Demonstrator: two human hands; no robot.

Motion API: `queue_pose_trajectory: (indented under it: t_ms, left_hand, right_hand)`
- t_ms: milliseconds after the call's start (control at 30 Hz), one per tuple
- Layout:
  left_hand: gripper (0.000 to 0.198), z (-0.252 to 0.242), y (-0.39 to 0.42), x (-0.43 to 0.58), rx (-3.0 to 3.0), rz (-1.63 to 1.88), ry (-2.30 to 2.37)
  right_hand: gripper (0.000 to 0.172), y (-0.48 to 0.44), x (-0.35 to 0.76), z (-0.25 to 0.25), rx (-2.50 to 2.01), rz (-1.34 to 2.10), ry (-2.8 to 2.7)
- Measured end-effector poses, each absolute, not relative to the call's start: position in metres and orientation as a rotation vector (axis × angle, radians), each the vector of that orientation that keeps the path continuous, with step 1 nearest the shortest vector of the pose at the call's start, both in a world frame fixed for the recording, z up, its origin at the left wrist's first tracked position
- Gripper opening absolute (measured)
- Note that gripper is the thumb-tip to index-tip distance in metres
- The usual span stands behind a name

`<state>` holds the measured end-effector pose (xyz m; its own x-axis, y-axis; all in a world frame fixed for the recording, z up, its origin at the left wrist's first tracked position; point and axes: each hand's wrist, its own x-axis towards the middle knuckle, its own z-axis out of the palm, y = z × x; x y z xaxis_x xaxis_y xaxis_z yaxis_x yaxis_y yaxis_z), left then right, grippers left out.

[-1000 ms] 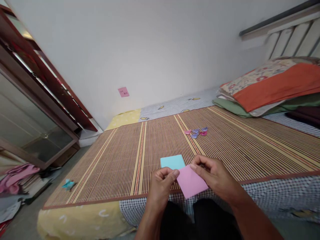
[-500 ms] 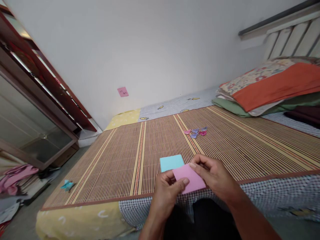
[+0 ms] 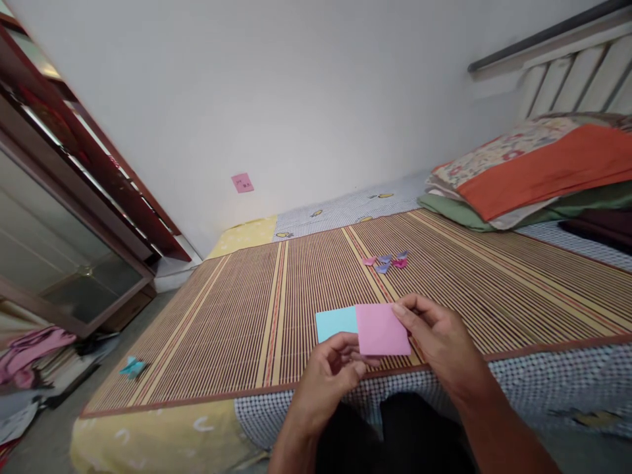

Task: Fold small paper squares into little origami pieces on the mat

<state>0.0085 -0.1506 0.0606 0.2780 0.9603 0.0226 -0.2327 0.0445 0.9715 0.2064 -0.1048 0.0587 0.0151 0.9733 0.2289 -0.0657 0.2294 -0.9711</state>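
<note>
A pink square of paper (image 3: 383, 330) is held up above the near part of the mat. My right hand (image 3: 439, 339) pinches it by its upper right corner, thumb in front and fingers behind. My left hand (image 3: 330, 375) is at the paper's lower left edge, its fingers partly behind the sheet and its thumb lifted away from it. Behind the pink paper, a light blue square of paper (image 3: 336, 322) lies on the mat, its right part covered from view. Farther back lie several small folded paper pieces (image 3: 384, 263) in pink and purple.
The striped woven mat (image 3: 237, 309) covers a bed. A blue folded paper shape (image 3: 132, 367) rests near its left edge. Stacked pillows (image 3: 533, 164) are at the right, by a radiator (image 3: 573, 79). A pink note (image 3: 242, 183) is on the wall, and a glass-doored cabinet (image 3: 64, 250) stands left.
The pink paper has turned straighter and shifted slightly up and right with my right hand. My left thumb has come off its face, and more of it now overlaps the blue square.
</note>
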Motion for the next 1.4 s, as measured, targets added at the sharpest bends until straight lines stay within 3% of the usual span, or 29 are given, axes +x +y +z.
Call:
queue_pose_trajectory:
  t_ms: [133,333,600,967,1167,1400]
  left_hand:
    - [0.039,0.07,-0.153,0.011,1.19,1.038,0.764]
    - [0.028,0.07,-0.15,0.021,1.104,1.107,0.886]
    - [0.029,0.064,-0.152,0.019,1.227,1.125,0.986]
    - [0.027,0.07,-0.15,0.022,1.106,1.386,1.019]
    - [0.031,0.065,-0.15,0.022,1.015,1.436,1.065]
    - [0.032,0.061,-0.152,0.031,1.026,1.533,1.129]
  right_hand:
    - [0.027,-0.104,0.205,0.06,-0.984,1.068,-1.297]
    - [0.027,-0.108,0.199,0.066,-0.927,1.151,-1.458]
    - [0.028,-0.104,0.197,0.063,-0.951,1.169,-1.429]
    - [0.023,-0.116,0.181,0.061,-0.733,1.362,-1.624]
    - [0.035,-0.109,0.195,0.059,-0.871,1.168,-1.464]
    - [0.024,-0.111,0.188,0.06,-0.78,1.325,-1.379]
